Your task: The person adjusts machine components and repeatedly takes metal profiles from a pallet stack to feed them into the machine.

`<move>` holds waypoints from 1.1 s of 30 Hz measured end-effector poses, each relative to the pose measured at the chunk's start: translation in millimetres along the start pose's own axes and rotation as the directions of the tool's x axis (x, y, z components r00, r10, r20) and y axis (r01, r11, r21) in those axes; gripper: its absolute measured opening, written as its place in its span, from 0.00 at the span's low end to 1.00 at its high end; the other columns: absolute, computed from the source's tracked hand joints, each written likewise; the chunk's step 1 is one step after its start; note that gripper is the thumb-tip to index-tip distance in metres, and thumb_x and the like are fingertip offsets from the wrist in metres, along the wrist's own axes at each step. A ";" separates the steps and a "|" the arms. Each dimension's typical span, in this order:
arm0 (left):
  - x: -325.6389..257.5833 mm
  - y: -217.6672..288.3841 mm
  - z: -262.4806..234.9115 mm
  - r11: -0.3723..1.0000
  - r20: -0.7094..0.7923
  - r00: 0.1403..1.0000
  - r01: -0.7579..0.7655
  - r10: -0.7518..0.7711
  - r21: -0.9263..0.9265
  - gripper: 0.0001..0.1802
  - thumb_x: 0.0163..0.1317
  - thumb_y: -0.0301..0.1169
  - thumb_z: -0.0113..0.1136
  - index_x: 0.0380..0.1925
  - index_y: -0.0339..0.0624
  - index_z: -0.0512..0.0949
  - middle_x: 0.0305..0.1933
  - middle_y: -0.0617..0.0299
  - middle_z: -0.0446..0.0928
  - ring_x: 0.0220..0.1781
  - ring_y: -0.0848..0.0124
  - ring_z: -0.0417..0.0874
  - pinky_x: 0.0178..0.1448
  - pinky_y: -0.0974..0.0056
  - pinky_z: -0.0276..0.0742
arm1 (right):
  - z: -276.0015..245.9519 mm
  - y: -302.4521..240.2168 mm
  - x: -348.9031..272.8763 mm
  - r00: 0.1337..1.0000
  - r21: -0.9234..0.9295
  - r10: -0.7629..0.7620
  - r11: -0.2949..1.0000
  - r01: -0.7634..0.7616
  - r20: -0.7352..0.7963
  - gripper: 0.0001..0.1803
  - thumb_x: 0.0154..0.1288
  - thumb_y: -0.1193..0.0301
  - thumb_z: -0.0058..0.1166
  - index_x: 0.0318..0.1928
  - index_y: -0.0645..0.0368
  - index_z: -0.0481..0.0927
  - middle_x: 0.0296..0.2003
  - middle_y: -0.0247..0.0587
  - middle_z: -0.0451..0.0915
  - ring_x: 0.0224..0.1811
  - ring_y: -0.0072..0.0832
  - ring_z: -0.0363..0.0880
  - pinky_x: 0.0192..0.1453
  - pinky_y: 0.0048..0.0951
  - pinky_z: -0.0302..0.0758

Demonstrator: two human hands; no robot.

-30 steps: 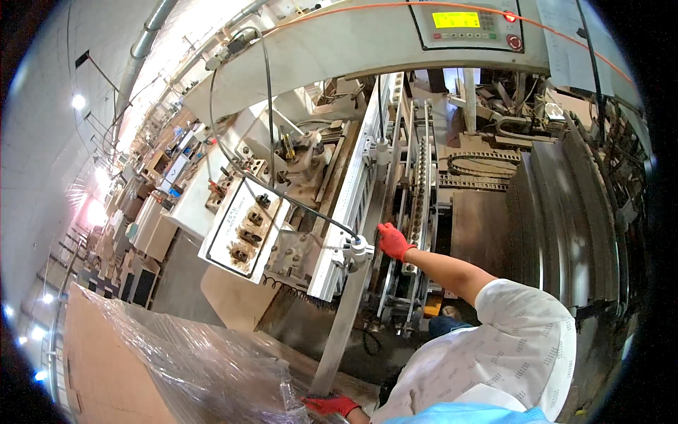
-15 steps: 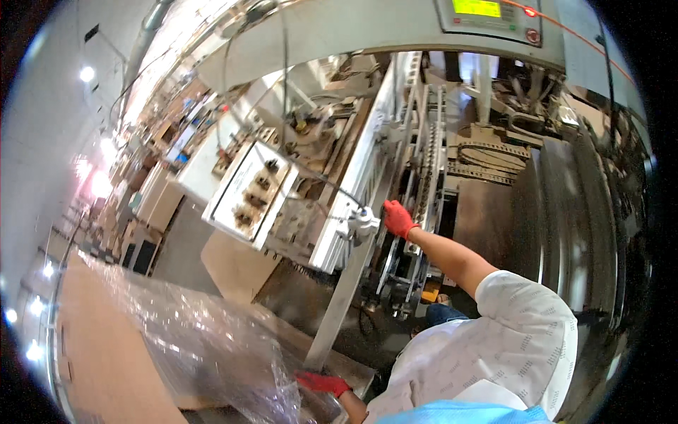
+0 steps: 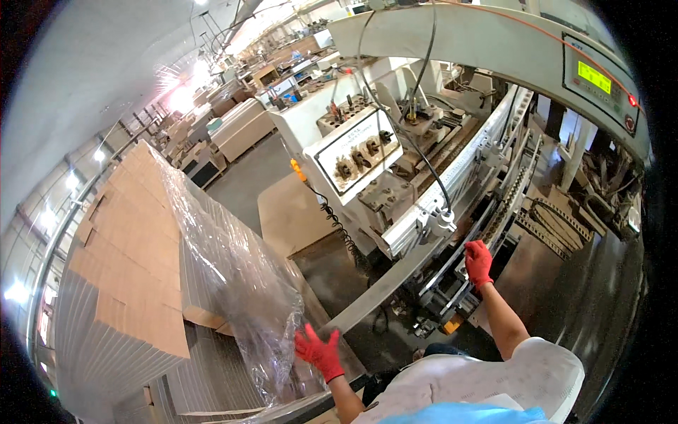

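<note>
Both hands wear red gloves. My left hand has its fingers spread beside the near end of a long, narrow grey board. Clear plastic film hangs over stacked panels just left of that hand. The board slants up and away to the right, along the front of the machine, toward a silver clamp. Right of the clamp, above the machine's rails, my right hand is closed with its fingers curled. What it grips, if anything, is hidden.
Tall stacks of brown-edged panels stand at the left. A white control box with dirty knobs faces me. Above right, a beam carries a panel with a lit green screen. A coiled black cable hangs by the machine.
My view has swung left, so the machine sits farther right and more of the panel stacks shows. My left hand's fingers have spread and now point upward. My right hand stays by the clamp.
</note>
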State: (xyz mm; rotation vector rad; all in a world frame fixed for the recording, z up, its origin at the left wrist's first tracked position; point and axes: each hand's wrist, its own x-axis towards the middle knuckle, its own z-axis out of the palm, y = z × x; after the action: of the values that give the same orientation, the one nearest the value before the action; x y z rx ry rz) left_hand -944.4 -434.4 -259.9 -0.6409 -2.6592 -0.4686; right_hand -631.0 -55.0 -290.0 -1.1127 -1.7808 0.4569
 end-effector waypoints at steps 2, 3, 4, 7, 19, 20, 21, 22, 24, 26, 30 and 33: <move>4.9 6.5 0.2 0.993 0.137 0.983 -0.119 0.119 -0.012 0.45 0.48 0.57 0.71 0.65 0.53 0.68 0.70 0.49 0.65 0.73 0.46 0.60 0.71 0.26 0.48 | 2.1 1.9 2.0 0.999 0.003 0.010 1.000 -0.010 -0.031 0.10 0.57 0.82 0.53 0.38 0.58 0.82 0.35 0.42 0.78 0.38 0.42 0.79 0.42 0.34 0.76; 6.2 10.6 2.5 0.980 0.224 0.956 -0.198 0.190 0.011 0.44 0.46 0.56 0.72 0.63 0.55 0.70 0.67 0.51 0.67 0.71 0.48 0.62 0.69 0.25 0.49 | 3.0 2.8 2.9 0.999 0.018 -0.006 1.000 0.007 -0.054 0.09 0.58 0.82 0.53 0.38 0.58 0.81 0.34 0.42 0.77 0.37 0.40 0.79 0.42 0.32 0.76; 7.3 14.7 6.3 0.957 0.303 0.912 -0.291 0.278 -0.003 0.43 0.45 0.55 0.73 0.61 0.57 0.71 0.64 0.54 0.69 0.69 0.50 0.64 0.67 0.24 0.50 | 3.5 3.4 3.3 0.998 0.009 -0.038 0.999 0.039 -0.050 0.09 0.58 0.82 0.53 0.38 0.58 0.81 0.34 0.42 0.77 0.37 0.40 0.79 0.42 0.32 0.76; 10.1 21.5 20.0 0.976 0.245 0.951 -0.208 0.188 0.060 0.38 0.42 0.53 0.75 0.55 0.59 0.74 0.56 0.57 0.72 0.64 0.54 0.68 0.66 0.28 0.55 | 3.3 2.8 2.5 0.997 0.041 -0.032 0.999 0.034 -0.063 0.07 0.58 0.82 0.54 0.37 0.59 0.81 0.34 0.43 0.77 0.38 0.40 0.79 0.42 0.32 0.75; 7.4 14.2 35.0 0.980 0.236 0.962 -0.166 0.137 0.108 0.36 0.42 0.48 0.75 0.54 0.59 0.73 0.57 0.57 0.72 0.65 0.53 0.67 0.64 0.28 0.56 | 6.1 5.4 -1.6 0.997 0.134 0.034 0.991 -0.025 -0.063 0.12 0.53 0.85 0.53 0.37 0.59 0.80 0.34 0.43 0.75 0.35 0.37 0.77 0.39 0.31 0.73; 6.5 13.7 35.3 0.981 0.236 0.963 -0.162 0.133 0.107 0.36 0.42 0.48 0.75 0.54 0.59 0.73 0.57 0.57 0.72 0.65 0.53 0.67 0.64 0.28 0.56 | 6.7 6.3 -1.8 0.995 0.104 0.038 0.994 -0.029 -0.088 0.12 0.53 0.85 0.52 0.37 0.59 0.80 0.34 0.43 0.75 0.36 0.38 0.77 0.39 0.31 0.73; 5.9 13.1 35.6 0.981 0.223 0.964 -0.168 0.143 0.095 0.37 0.42 0.47 0.75 0.54 0.59 0.73 0.57 0.57 0.72 0.65 0.54 0.67 0.64 0.28 0.56 | 7.0 7.0 -2.0 0.997 0.095 0.003 0.995 0.004 -0.072 0.12 0.53 0.85 0.52 0.37 0.59 0.80 0.34 0.43 0.75 0.36 0.38 0.77 0.39 0.31 0.73; 5.3 12.4 35.9 0.978 0.207 0.962 -0.195 0.176 0.073 0.37 0.42 0.47 0.75 0.55 0.59 0.73 0.57 0.57 0.72 0.65 0.54 0.67 0.64 0.28 0.56 | 6.9 7.4 -2.3 0.996 0.080 -0.022 0.996 0.029 -0.083 0.12 0.53 0.85 0.52 0.37 0.59 0.80 0.34 0.43 0.75 0.36 0.40 0.77 0.40 0.32 0.74; 5.1 11.3 36.3 0.981 0.228 0.961 -0.177 0.155 0.082 0.36 0.43 0.47 0.75 0.55 0.60 0.73 0.56 0.59 0.72 0.64 0.54 0.69 0.65 0.28 0.56 | 5.9 7.2 -3.1 0.995 0.063 -0.038 0.997 0.044 -0.092 0.12 0.53 0.85 0.52 0.37 0.59 0.80 0.34 0.44 0.75 0.36 0.42 0.77 0.41 0.33 0.74; 6.0 11.2 36.8 0.979 0.243 0.956 -0.189 0.165 0.075 0.34 0.44 0.47 0.75 0.54 0.60 0.74 0.55 0.60 0.73 0.62 0.55 0.70 0.66 0.28 0.56 | 4.7 6.1 -3.8 0.999 0.094 0.009 0.996 -0.006 -0.040 0.11 0.54 0.83 0.52 0.38 0.58 0.80 0.35 0.45 0.76 0.38 0.44 0.77 0.43 0.36 0.75; 8.2 14.7 36.2 0.974 0.182 0.966 -0.204 0.183 0.104 0.35 0.42 0.49 0.75 0.53 0.60 0.74 0.53 0.60 0.73 0.61 0.55 0.71 0.66 0.29 0.56 | 4.4 4.4 -3.6 0.994 0.044 -0.049 0.998 0.054 -0.099 0.09 0.56 0.84 0.53 0.35 0.60 0.81 0.32 0.45 0.76 0.36 0.44 0.78 0.41 0.35 0.75; 8.3 17.6 31.3 0.973 0.182 0.968 -0.194 0.170 0.123 0.35 0.41 0.50 0.75 0.52 0.59 0.75 0.51 0.59 0.73 0.59 0.55 0.72 0.66 0.29 0.56 | 4.2 7.0 -2.7 0.999 0.026 0.015 1.000 -0.014 -0.041 0.13 0.51 0.85 0.53 0.38 0.59 0.81 0.34 0.44 0.77 0.38 0.43 0.79 0.42 0.35 0.75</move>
State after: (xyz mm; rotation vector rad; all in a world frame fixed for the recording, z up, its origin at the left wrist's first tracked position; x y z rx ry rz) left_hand -951.1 -404.2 -279.9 -0.9086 -2.7257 -0.1798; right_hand -630.8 -53.0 -298.4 -1.1104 -1.7276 0.4610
